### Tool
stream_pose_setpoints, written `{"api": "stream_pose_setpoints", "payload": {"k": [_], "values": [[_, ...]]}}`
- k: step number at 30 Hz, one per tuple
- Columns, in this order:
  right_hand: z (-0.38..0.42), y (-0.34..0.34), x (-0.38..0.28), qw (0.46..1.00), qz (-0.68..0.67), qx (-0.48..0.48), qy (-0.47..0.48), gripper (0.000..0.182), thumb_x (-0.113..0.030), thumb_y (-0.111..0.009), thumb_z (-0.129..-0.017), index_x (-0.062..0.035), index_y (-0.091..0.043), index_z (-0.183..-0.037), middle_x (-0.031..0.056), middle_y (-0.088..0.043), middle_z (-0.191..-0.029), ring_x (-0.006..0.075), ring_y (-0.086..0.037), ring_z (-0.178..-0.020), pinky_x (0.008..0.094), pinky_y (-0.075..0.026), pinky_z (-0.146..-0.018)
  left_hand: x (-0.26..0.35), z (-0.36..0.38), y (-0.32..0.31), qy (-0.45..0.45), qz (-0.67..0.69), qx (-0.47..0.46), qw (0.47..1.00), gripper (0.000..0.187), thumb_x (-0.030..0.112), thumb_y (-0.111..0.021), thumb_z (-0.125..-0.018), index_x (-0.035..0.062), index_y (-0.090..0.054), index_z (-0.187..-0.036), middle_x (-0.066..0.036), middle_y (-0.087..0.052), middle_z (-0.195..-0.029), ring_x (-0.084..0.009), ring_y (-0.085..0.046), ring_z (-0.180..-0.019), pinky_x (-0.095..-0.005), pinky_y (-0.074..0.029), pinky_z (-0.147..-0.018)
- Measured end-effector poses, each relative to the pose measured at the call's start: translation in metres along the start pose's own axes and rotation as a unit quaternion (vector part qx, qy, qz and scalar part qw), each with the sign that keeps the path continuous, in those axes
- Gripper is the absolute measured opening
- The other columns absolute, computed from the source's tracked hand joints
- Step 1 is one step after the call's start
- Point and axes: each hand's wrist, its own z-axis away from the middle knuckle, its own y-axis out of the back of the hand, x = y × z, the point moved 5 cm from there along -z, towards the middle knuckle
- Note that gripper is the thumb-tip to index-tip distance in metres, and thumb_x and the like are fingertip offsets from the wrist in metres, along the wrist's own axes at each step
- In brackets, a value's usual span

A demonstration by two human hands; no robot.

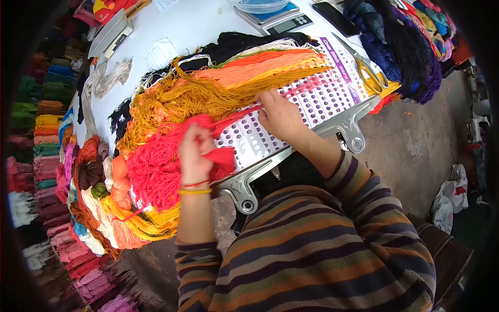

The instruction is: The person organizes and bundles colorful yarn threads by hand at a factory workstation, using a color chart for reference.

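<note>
My left hand [196,151] is closed round a bundle of red yarn, blurred by motion, above a loose red yarn pile [156,174]. My right hand [278,115] pinches a red strand that stretches between the hands and on across a white perforated card [312,106] with rows of purple-rimmed holes. Orange, peach and mustard yarns [249,67] hang from the card's upper rows and spread leftward. A metal clamp bar [260,169] runs along the card's near edge.
Scissors [370,75] with yellow handles lie at the card's right end. Behind are a digital scale [291,23], a black phone [335,18] and dark yarn skeins [384,41]. Coloured skeins [119,182] hang over the table's left edge. A white plastic bag [451,200] lies on the floor.
</note>
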Motion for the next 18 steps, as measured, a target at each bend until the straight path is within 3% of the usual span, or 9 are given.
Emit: {"api": "stream_pose_setpoints", "payload": {"k": [4, 6, 7, 8, 11, 12, 15, 16, 18], "values": [[-0.001, -0.002, 0.002, 1.000, 0.003, -0.012, -0.011, 0.025, -0.011, -0.056, -0.073, -0.0091, -0.049, -0.097, 0.0085, -0.052, -0.090, 0.0282, -0.057, -0.071, 0.0380, -0.049, -0.059, 0.123, 0.021, 0.113, -0.148, 0.010, 0.096, 0.984, 0.031, 0.016, -0.046, -0.085, 0.0177, -0.034, -0.057, 0.006, -0.027, -0.047, -0.0055, -0.022, -0.037, -0.0212, -0.017, -0.034], [-0.001, -0.002, 0.001, 1.000, -0.004, -0.009, -0.010, 0.025, -0.012, -0.056, -0.073, -0.0091, -0.049, -0.097, 0.0083, -0.052, -0.090, 0.0281, -0.057, -0.072, 0.0383, -0.048, -0.060, 0.196, 0.047, 0.168, -0.263, -0.079, 0.260, 0.926, 0.030, 0.021, -0.046, -0.086, 0.0143, -0.040, -0.058, 0.004, -0.033, -0.047, -0.0075, -0.028, -0.039, -0.0220, -0.022, -0.035], [-0.001, -0.003, 0.002, 1.000, -0.005, -0.023, -0.019, 0.024, -0.011, -0.055, -0.073, -0.0085, -0.049, -0.097, 0.0095, -0.052, -0.091, 0.0286, -0.058, -0.074, 0.0388, -0.049, -0.062, 0.224, 0.065, 0.179, -0.402, -0.158, 0.406, 0.805, 0.027, 0.024, -0.046, -0.087, 0.0074, -0.051, -0.066, 0.000, -0.047, -0.056, -0.0090, -0.037, -0.043, -0.0229, -0.027, -0.035], [-0.002, -0.002, 0.001, 0.999, -0.006, -0.034, -0.027, 0.024, -0.011, -0.054, -0.074, -0.0078, -0.050, -0.097, 0.0108, -0.052, -0.091, 0.0290, -0.058, -0.076, 0.0393, -0.049, -0.063, 0.238, 0.079, 0.190, -0.386, -0.202, 0.472, 0.767, 0.032, 0.030, -0.049, -0.086, -0.0003, -0.058, -0.080, -0.004, -0.054, -0.069, -0.0100, -0.043, -0.048, -0.0235, -0.032, -0.038], [-0.002, 0.002, 0.001, 0.999, -0.032, -0.022, -0.022, 0.019, -0.012, -0.055, -0.074, -0.0085, -0.052, -0.092, 0.0107, -0.054, -0.089, 0.0295, -0.058, -0.075, 0.0392, -0.048, -0.062, 0.215, 0.075, 0.141, -0.296, -0.307, 0.359, 0.830, 0.038, 0.038, -0.050, -0.086, 0.0024, -0.061, -0.095, -0.001, -0.055, -0.075, -0.0055, -0.040, -0.050, -0.0206, -0.031, -0.041], [-0.001, 0.001, 0.002, 0.996, -0.082, 0.036, 0.004, 0.015, -0.015, -0.058, -0.075, -0.0081, -0.054, -0.088, 0.0108, -0.055, -0.086, 0.0288, -0.058, -0.073, 0.0384, -0.047, -0.061, 0.182, 0.066, 0.116, -0.266, -0.338, 0.140, 0.892, 0.037, 0.039, -0.046, -0.089, 0.0054, -0.061, -0.096, -0.001, -0.060, -0.080, -0.0036, -0.040, -0.051, -0.0180, -0.030, -0.043], [0.005, 0.001, -0.014, 0.961, -0.269, -0.011, -0.072, 0.016, -0.014, -0.063, -0.078, -0.0058, -0.058, -0.090, 0.0011, -0.056, -0.071, 0.0048, -0.044, -0.054, 0.0197, -0.037, -0.050, 0.067, 0.080, -0.031, -0.134, -0.393, -0.013, 0.910, 0.046, 0.044, -0.038, -0.092, 0.0070, -0.057, -0.110, -0.005, -0.063, -0.094, -0.0083, -0.054, -0.069, -0.0180, -0.037, -0.050], [0.013, -0.006, -0.028, 0.915, -0.365, -0.116, -0.129, 0.016, -0.015, -0.061, -0.081, -0.0043, -0.058, -0.092, -0.0027, -0.054, -0.071, 0.0027, -0.043, -0.056, 0.0196, -0.037, -0.050, 0.042, 0.084, -0.056, -0.080, -0.481, -0.042, 0.872, 0.046, 0.041, -0.037, -0.093, 0.0067, -0.053, -0.118, -0.010, -0.059, -0.108, -0.0157, -0.056, -0.091, -0.0243, -0.045, -0.066], [0.028, -0.002, -0.062, 0.829, -0.533, -0.160, -0.064, 0.010, -0.012, -0.056, -0.085, -0.0024, -0.057, -0.088, -0.0050, -0.051, -0.072, 0.0014, -0.042, -0.059, 0.0180, -0.036, -0.052, -0.010, 0.080, -0.084, -0.169, -0.369, -0.170, 0.898, 0.045, 0.035, -0.035, -0.095, 0.0039, -0.044, -0.126, -0.011, -0.048, -0.124, -0.0180, -0.044, -0.114, -0.0299, -0.029, -0.099]]}}
